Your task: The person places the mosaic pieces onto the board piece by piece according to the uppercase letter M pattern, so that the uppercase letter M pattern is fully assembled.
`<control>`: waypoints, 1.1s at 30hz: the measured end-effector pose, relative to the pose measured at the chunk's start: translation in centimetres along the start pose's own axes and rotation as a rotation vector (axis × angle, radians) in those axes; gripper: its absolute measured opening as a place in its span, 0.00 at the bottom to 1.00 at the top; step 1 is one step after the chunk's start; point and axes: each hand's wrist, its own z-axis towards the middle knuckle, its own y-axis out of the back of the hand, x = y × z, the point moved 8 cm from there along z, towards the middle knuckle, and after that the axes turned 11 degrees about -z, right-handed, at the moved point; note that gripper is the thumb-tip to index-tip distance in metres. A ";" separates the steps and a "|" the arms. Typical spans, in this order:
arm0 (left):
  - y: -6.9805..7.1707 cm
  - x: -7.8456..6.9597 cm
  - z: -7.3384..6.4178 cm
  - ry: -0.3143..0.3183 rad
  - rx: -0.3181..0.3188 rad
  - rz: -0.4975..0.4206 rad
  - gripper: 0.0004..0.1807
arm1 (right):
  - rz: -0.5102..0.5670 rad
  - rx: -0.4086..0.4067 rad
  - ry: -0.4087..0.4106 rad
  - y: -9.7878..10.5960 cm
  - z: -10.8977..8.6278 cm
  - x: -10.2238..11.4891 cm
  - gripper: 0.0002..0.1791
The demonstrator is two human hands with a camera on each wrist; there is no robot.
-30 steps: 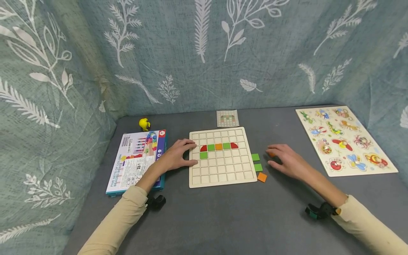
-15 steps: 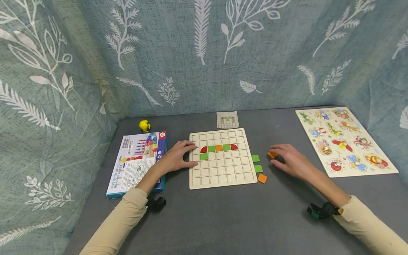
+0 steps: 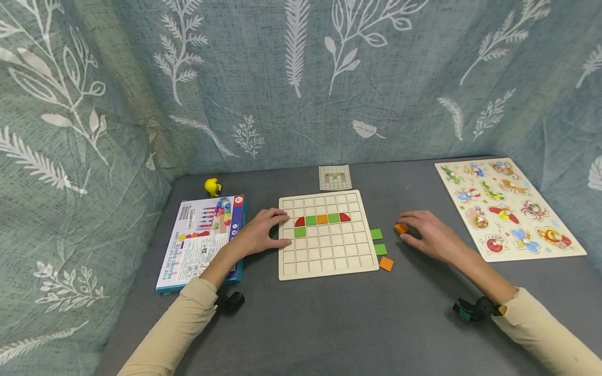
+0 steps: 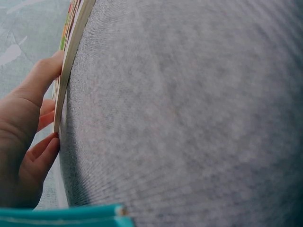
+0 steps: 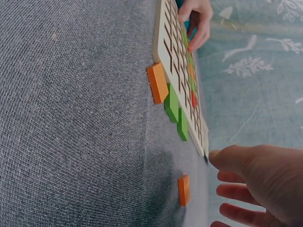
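My left hand (image 3: 258, 232) rests thumb and fingertips, spread apart, against the left edge of a wooden grid board (image 3: 329, 253). In the left wrist view, the thumb lies over the board's edge. Along an upper row sit red quarter-round tiles (image 3: 300, 222) at both ends, with green and orange square tiles (image 3: 322, 219) between them; another green tile (image 3: 300, 232) is below the left red one. To the board's right, my right hand (image 3: 432, 237) hovers by a loose orange square tile (image 3: 401, 228). The right wrist view shows its fingers loosely spread, apart from that tile (image 5: 184, 190).
Two green tiles (image 3: 380, 249) and an orange tile (image 3: 386, 263) lie along the board's right edge. Behind it is a small pattern card (image 3: 335, 177). A toy box (image 3: 197, 243) and yellow figure (image 3: 213, 186) are left; an insect puzzle board (image 3: 510, 209) is right.
My right hand has shifted slightly right, leaving more of the loose orange tile in sight. The left hand stays at the board's edge, and the tiles on the board are unchanged.
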 end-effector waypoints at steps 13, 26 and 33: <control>-0.1 0.2 0.1 0.015 0.001 0.000 0.37 | -0.008 0.023 0.005 -0.6 0.0 -0.2 0.19; -0.2 0.5 0.2 0.021 -0.006 0.002 0.37 | -0.004 0.028 0.003 -0.8 0.0 -0.2 0.20; -0.2 0.3 0.1 0.003 -0.014 0.008 0.37 | 0.021 0.018 0.021 -1.0 0.0 -0.1 0.21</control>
